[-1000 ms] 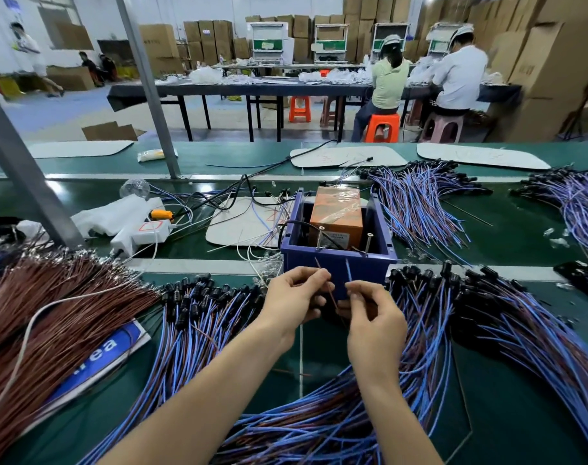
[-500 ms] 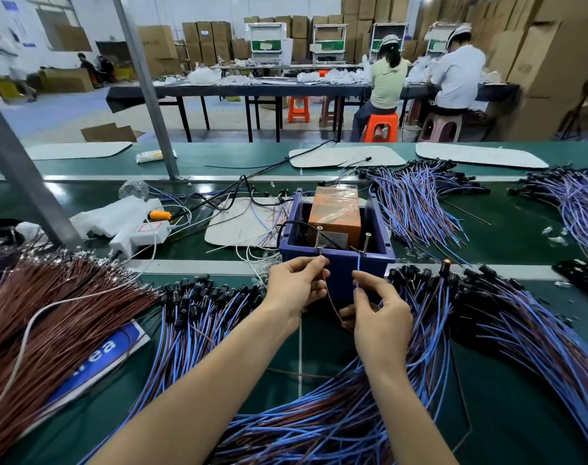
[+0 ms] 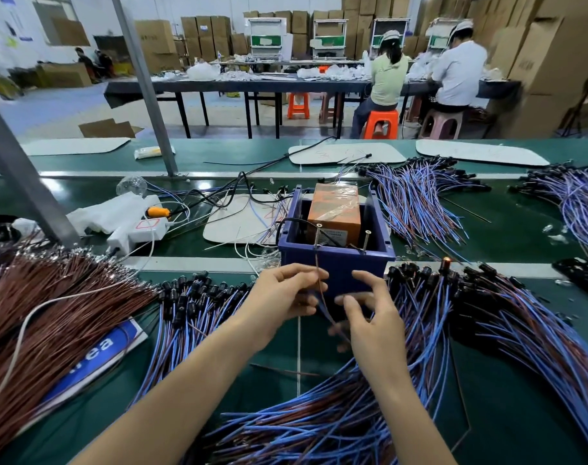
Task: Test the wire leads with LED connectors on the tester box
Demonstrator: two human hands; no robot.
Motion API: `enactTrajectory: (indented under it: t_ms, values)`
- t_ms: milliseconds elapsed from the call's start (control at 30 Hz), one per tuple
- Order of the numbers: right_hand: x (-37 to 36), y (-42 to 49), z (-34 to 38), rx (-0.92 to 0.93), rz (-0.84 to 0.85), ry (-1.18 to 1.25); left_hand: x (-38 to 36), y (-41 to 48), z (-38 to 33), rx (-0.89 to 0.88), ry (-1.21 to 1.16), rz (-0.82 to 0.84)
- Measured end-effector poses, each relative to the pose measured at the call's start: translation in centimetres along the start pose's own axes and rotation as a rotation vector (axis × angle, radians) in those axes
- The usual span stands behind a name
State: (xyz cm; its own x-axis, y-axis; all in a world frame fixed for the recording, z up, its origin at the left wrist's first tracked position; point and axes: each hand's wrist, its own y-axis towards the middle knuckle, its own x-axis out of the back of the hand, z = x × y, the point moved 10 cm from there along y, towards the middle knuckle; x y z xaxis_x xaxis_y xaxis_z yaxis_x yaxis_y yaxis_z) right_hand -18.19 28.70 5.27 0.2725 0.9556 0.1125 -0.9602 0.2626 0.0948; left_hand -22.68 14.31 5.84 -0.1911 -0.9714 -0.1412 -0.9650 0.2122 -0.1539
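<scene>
The left hand [image 3: 285, 297] pinches a thin brown wire lead [image 3: 316, 263] between thumb and fingertips. The lead rises to the left one of two slim metal posts [image 3: 318, 234] on the near rim of the tester box [image 3: 353, 265]. The box is a square bin of smooth blue plastic holding an orange carton [image 3: 334, 213] wrapped in glossy tape, and it sits mid-scene just beyond the hands. The right hand [image 3: 374, 317] is beside the box's near wall with fingers spread and blurred, and I cannot tell whether it grips a wire.

Fanned bundles of blue and brown leads [image 3: 487, 313] with black cylindrical connectors lie left, right and near. One LED [image 3: 446, 261] glows orange to the right of the box. At far left lies a sheaf of plain brown wires [image 3: 51, 313].

The surface is a smooth dark green belt [image 3: 269, 370] with pale metal rails. Beyond it, two seated workers [image 3: 388, 75] face a long table [image 3: 252, 85], with stacked cardboard boxes [image 3: 554, 62] behind.
</scene>
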Motion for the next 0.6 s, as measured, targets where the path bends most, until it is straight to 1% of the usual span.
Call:
enactTrajectory:
  t_ms: [33,67,133,167,200,233,267,300,367,400,433,500,533,567,600]
  values:
    - [-0.2,-0.5,-0.3,-0.027,0.060,-0.012,0.3,-0.6,-0.2,-0.025,0.029,0.055]
    - [-0.4,-1.1,-0.5,-0.040,0.121,-0.046,1.1,-1.2,-0.6,-0.056,0.050,0.068]
    - [-0.8,-2.2,-0.8,-0.027,0.270,-0.183,4.2,-2.1,-1.3,-0.127,0.123,-0.017]
    - [-1.3,-2.8,-1.0,-0.019,0.359,-0.265,6.0,-2.6,-1.8,-0.167,0.244,-0.084]
    - [-1.8,-3.4,-1.2,-0.014,0.443,-0.352,7.3,-3.1,-2.3,-0.209,0.429,-0.138]
    - [-2.3,-3.8,-1.3,-0.002,0.509,-0.441,7.9,-3.5,-2.7,-0.248,0.651,-0.157]
    - [-2.8,-4.0,-1.3,0.022,0.554,-0.523,7.7,-3.9,-2.6,-0.273,0.857,-0.128]
    - [-3.3,-4.0,-1.2,0.059,0.579,-0.595,7.1,-4.3,-1.7,-0.275,1.026,-0.049]
    - [-4.5,-4.0,-0.9,0.149,0.598,-0.710,5.1,-5.4,1.4,-0.255,1.290,0.171]
    - [-5.2,-4.1,-0.8,0.182,0.613,-0.754,4.2,-6.1,2.9,-0.249,1.371,0.264]
    - [-6.1,-4.3,-0.9,0.203,0.639,-0.792,3.4,-6.8,3.8,-0.248,1.405,0.329]
    - [-7.4,-4.8,-1.6,0.222,0.695,-0.859,2.6,-7.7,4.3,-0.235,1.340,0.398]
    - [-7.8,-5.0,-2.0,0.221,0.709,-0.884,2.7,-7.7,4.0,-0.220,1.296,0.390]
    - [-8.0,-5.1,-2.3,0.214,0.717,-0.897,3.2,-7.4,3.3,-0.219,1.282,0.330]
    - [-8.1,-5.1,-2.5,0.203,0.726,-0.901,4.1,-7.0,2.2,-0.251,1.298,0.212]
